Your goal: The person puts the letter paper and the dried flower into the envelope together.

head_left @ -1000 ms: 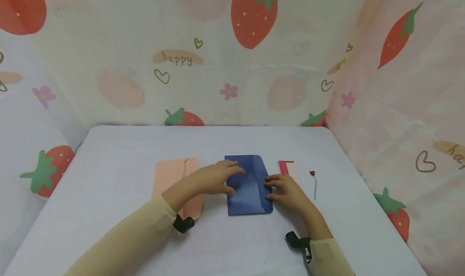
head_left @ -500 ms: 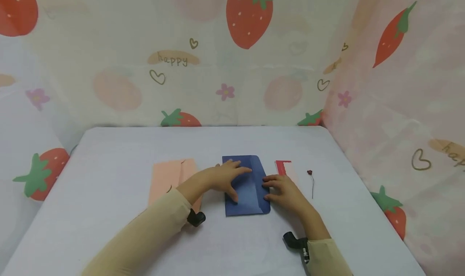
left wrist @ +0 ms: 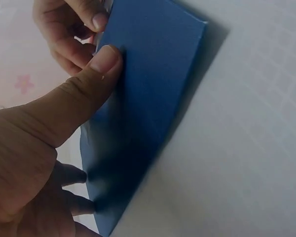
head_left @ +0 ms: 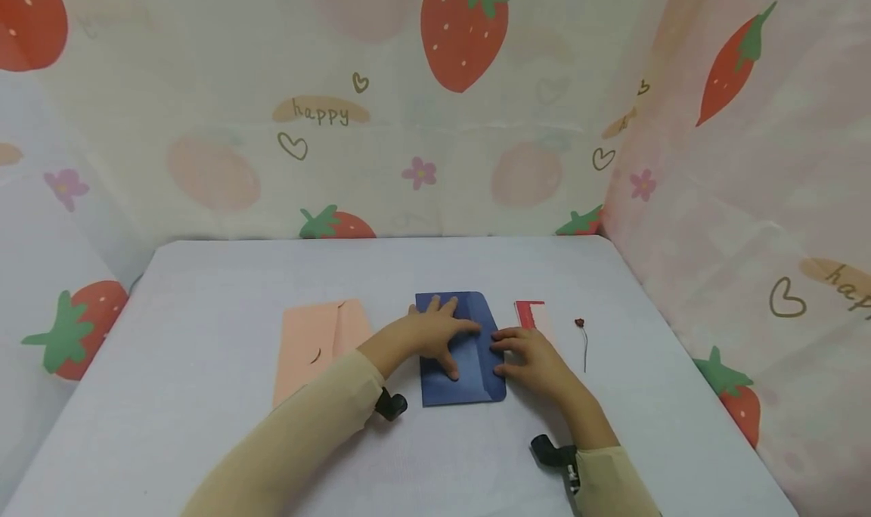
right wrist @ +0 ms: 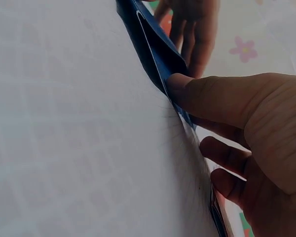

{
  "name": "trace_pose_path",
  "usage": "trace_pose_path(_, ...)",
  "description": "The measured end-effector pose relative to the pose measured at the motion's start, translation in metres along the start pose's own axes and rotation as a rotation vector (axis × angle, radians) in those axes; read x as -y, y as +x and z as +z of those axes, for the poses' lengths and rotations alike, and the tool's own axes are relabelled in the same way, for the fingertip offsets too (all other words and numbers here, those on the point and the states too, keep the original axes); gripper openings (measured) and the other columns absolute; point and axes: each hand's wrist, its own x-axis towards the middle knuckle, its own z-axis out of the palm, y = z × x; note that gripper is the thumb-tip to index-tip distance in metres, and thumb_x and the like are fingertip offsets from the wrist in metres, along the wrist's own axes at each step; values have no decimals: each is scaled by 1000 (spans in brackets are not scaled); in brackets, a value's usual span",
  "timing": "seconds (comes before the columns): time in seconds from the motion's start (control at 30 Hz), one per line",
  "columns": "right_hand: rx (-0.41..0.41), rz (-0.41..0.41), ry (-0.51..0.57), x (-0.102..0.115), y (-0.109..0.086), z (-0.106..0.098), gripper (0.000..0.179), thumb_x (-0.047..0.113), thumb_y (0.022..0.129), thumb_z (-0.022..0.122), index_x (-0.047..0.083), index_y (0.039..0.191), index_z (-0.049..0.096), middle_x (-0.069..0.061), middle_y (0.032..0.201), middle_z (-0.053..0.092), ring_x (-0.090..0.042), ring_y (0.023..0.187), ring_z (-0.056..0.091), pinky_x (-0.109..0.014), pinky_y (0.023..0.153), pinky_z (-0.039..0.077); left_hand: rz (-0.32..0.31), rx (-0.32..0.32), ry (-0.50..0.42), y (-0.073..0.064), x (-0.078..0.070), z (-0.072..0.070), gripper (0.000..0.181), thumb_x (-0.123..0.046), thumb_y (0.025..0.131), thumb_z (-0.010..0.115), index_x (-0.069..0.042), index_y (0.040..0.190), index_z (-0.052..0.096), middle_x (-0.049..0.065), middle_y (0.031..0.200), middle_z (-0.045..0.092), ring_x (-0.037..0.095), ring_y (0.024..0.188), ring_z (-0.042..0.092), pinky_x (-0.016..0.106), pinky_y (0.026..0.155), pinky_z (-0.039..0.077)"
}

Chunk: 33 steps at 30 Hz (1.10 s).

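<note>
Left hand (head_left: 435,334): fingers and thumb spread wide, laid on the blue envelope (head_left: 472,364), nothing gripped. Right hand (head_left: 537,357): fingers bent, thumb apart from them, tips touching the envelope's right edge; can't tell if it's pinched. Envelope lies flat-ish on the white table (head_left: 469,460), a bit right of centre between the side edges, well in from the back edge; it's under the left fingers, just left of the right ones. Right wrist view shows its mouth gaping. Left forearm comes in from front left, across the peach envelope (head_left: 306,335); right forearm from front right, palm down.
</note>
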Motion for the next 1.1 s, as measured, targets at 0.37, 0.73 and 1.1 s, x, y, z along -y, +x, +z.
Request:
trace_pose_path(0.37, 3, -15, 21, -3, 1, 3, 34, 20, 87, 83, 13, 119, 75, -2, 139, 63, -31, 137, 49, -56, 116, 36, 0, 22, -37, 3, -3, -7, 85, -56, 70, 90, -36, 140, 47, 19, 167, 23, 55, 151, 17, 74, 107, 35)
trace_pose_path(0.73, -2, -22, 12, -5, 1, 2, 34, 21, 88, 82, 13, 120, 75, -2, 140, 63, -31, 137, 49, -57, 116, 35, 74, -47, -137, -2, 8, -7, 82, -48, 71, 92, -31, 135, 44, 19, 168, 22, 54, 152, 18, 72, 111, 32)
trace_pose_path(1.1, -10, -42, 7, -5, 1, 0, 32, 21, 88, 82, 13, 118, 76, -4, 139, 63, -33, 136, 50, -57, 114, 37, 206, -123, -254, -9, 26, 0, 82, -42, 74, 93, -27, 135, 41, 13, 170, 19, 42, 156, 14, 58, 121, 27)
